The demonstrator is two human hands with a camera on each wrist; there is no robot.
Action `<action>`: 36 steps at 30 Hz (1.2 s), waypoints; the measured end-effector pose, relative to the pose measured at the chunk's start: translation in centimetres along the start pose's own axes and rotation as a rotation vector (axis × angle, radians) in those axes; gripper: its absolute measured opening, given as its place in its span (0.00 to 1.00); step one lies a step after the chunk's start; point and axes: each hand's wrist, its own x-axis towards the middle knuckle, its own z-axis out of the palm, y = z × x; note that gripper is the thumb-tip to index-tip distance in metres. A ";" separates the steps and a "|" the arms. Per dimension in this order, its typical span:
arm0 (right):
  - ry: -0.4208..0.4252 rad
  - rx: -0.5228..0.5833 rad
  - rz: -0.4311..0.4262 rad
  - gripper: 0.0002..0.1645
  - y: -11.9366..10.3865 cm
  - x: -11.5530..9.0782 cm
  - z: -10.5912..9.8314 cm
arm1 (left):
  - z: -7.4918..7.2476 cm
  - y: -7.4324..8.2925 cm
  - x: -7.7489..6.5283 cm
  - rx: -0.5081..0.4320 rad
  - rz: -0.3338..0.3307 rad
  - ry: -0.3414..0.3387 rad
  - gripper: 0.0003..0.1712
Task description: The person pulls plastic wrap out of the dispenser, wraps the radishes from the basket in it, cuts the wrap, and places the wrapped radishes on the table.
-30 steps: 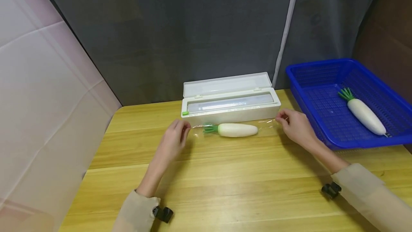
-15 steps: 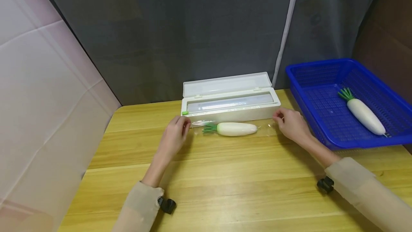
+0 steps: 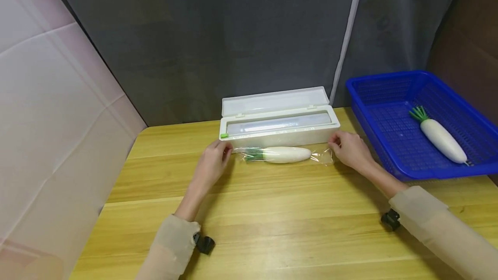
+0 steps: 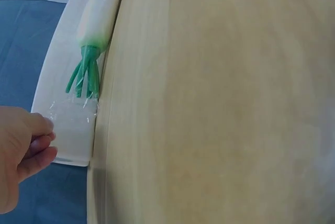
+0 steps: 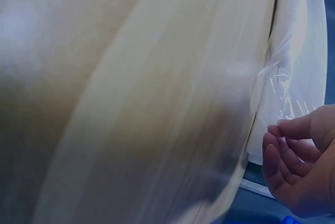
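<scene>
A white radish with green leaf stalks point(image 3: 288, 154) lies sideways on the table, just in front of an open white cling film box point(image 3: 281, 137). Clear cling film point(image 3: 322, 156) stretches along and over the radish, sticking out past both ends. At the leafy end, my left hand point(image 3: 211, 162) pinches the film between thumb and fingertips. My right hand point(image 3: 352, 150) pinches its other end, beyond the root tip. In the right wrist view, creases run through the film point(image 5: 282, 82) towards the right fingertips. The left wrist view has shiny film edges beside the green stalks point(image 4: 88, 75).
On the right stands a blue plastic basket point(image 3: 369, 141), close to my right hand, with a second white radish point(image 3: 443, 141) inside. A film roll point(image 3: 280, 125) sits in the box, its lid raised. Dark cloth point(image 3: 194, 46) hangs behind the wooden table point(image 3: 295, 219).
Both hands keep their pinch and shift slightly, the right one a little inward. The film now shows across the leaves and the radish. Box and basket stay put.
</scene>
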 end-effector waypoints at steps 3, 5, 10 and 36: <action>-0.021 -0.007 0.008 0.03 0.1 0.2 0.1 | 0.0 -0.1 0.1 0.007 0.002 -0.012 0.02; -0.029 -0.010 0.014 0.04 0.1 0.2 0.1 | 0.0 -0.1 0.2 0.010 0.001 -0.021 0.01; -0.043 -0.012 0.004 0.04 0.4 0.4 0.3 | 0.1 -0.3 0.4 0.023 0.000 -0.041 0.03; -0.200 0.104 -0.029 0.06 1.2 0.4 0.1 | -0.2 -0.8 0.7 -0.147 -0.154 -0.272 0.03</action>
